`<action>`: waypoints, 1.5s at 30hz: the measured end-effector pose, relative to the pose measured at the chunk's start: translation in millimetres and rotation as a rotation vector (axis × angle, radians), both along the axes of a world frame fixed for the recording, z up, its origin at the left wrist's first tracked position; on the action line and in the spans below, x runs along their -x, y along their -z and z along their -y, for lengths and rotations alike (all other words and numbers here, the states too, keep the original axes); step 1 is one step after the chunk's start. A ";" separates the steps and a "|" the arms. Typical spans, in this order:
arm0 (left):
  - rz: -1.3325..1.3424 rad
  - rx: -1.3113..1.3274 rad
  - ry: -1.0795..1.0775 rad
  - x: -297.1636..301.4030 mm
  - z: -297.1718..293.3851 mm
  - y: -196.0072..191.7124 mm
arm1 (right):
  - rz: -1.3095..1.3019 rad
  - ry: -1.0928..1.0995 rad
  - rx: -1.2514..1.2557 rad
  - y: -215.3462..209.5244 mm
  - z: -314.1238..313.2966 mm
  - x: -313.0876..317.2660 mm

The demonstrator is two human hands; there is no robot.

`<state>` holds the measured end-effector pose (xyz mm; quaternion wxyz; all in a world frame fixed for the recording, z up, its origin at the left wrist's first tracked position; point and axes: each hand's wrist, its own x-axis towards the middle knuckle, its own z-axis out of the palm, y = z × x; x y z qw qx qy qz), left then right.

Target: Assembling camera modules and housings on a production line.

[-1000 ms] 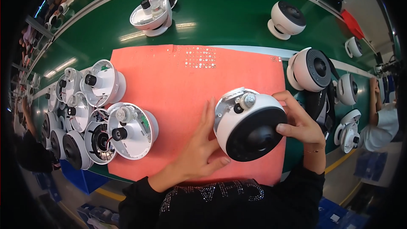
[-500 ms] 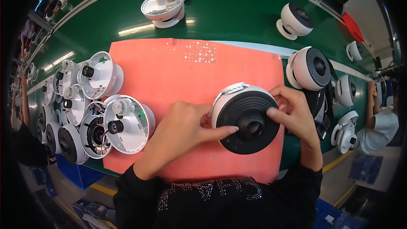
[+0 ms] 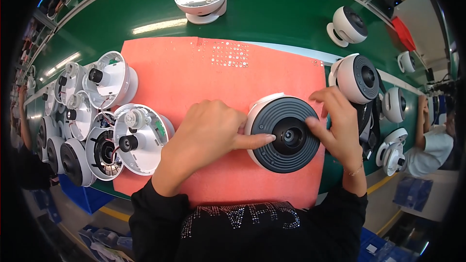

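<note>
A round white camera (image 3: 262, 160) with a dark ridged front and a central lens is on the salmon mat, its face turned up toward me. My left hand (image 3: 208, 138) grips it from the left, thumb lying across the front close to the lens; its other fingers are hidden behind the housing. At the right rim, my right hand (image 3: 337, 126) has its fingers parted, the thumb tip over the edge of the dark front. I cannot tell whether that thumb touches. Left of the mat's middle stands an opened camera half (image 3: 145, 138) with lens and circuit parts exposed.
Opened housings (image 3: 109, 80) and dark-faced units (image 3: 73, 160) crowd the left. Small screws (image 3: 230, 54) sit in rows on the salmon mat (image 3: 165, 77). An opened camera (image 3: 201, 0) stands on the green belt (image 3: 272, 5). Finished-looking cameras (image 3: 357, 77) line the right, near another person's arm (image 3: 423, 121).
The held camera's front has tilted up, so its lens now faces me more squarely. My right hand's fingers have spread away from the rim. Units on the belt appear shifted rightward.
</note>
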<state>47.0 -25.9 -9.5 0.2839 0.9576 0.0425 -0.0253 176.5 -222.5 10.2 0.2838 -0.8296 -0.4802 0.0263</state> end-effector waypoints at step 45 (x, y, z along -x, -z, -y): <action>0.894 1.772 -0.197 -83.3 7.5 8.8 | -0.487 -0.239 -0.554 -41.2 -67.4 -37.5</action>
